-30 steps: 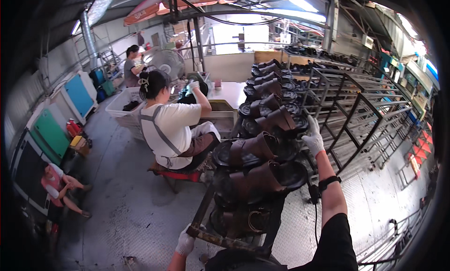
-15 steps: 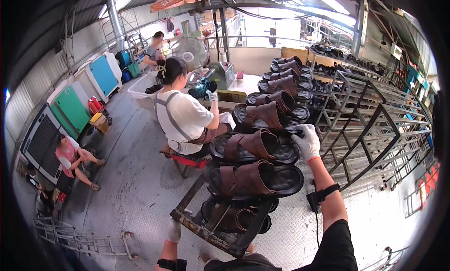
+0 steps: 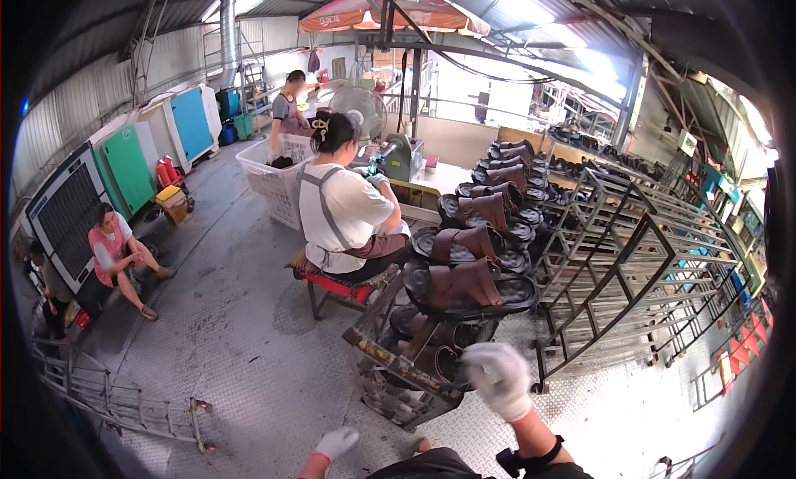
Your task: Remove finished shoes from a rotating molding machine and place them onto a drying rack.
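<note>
My right hand [image 3: 499, 379], in a white glove, is smeared by motion just right of the near end of a metal rack [image 3: 385, 352]. Its fingers look bent, but whether it is closed is unclear. Low in the picture, my left hand [image 3: 337, 442], also gloved, is off the rack; its fingers are loosely extended and nothing shows in them. Brown-strapped sandals [image 3: 468, 290] with black soles stand in a row along the rack's top, running away from me. More sandals [image 3: 435, 359] sit on a lower level, partly hidden by the frame.
Left of the rack, a person in an apron [image 3: 348, 205] sits on a red stool [image 3: 336, 292] at a machine [image 3: 402, 157]. Empty metal racks [image 3: 630, 272] stand on the right. Another person [image 3: 116, 251] sits at far left, beyond a metal frame lying on the floor [image 3: 124, 400].
Both my hands have left the rack: the right came back from beside the sandals towards me, the left dropped off the near corner. The rack now appears farther ahead of me.
</note>
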The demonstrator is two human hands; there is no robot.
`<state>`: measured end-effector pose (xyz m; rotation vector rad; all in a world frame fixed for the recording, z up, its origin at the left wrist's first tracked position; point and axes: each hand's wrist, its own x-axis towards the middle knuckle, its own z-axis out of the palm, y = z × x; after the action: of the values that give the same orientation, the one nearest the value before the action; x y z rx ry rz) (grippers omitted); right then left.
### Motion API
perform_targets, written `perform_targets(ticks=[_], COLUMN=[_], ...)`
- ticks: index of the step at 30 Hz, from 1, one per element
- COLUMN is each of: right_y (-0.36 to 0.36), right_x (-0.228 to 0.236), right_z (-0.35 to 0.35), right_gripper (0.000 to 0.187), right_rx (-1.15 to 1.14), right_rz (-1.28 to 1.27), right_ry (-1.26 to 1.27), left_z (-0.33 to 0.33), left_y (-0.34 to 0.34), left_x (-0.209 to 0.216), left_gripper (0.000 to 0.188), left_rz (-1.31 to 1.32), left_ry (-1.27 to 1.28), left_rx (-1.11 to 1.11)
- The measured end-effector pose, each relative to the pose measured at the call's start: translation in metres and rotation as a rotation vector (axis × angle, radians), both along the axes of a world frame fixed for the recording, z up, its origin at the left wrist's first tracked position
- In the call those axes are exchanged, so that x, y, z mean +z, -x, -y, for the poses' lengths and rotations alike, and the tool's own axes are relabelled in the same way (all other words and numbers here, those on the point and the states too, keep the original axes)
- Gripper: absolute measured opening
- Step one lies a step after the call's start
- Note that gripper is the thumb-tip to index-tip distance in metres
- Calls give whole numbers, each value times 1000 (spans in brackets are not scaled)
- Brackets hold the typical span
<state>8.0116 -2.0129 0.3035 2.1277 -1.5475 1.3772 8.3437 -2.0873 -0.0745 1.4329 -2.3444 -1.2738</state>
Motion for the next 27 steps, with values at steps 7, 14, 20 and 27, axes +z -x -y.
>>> perform_targets(ticks=[7, 14, 20, 27], right_y=[-91, -108, -113, -141], right_x=[-46, -84, -89, -81], right_z=[35, 51, 57, 54], right_gripper=[51, 56, 57, 54], right_rx=[-112, -452, -525, -445], right_rz=[-231, -474, -469, -401], right_ry=[-202, -267, -252, -173], left_z=[-140, -242, -228, -187], left_y=[-151, -265, -277, -239], left_x=[-159, -187, -211, -200], left_gripper=[54, 44, 47, 46], left_rz=[147, -211, -533, -98], left_ry=[-200, -595, -895, -481], left_rx=[36, 742, 1187, 529])
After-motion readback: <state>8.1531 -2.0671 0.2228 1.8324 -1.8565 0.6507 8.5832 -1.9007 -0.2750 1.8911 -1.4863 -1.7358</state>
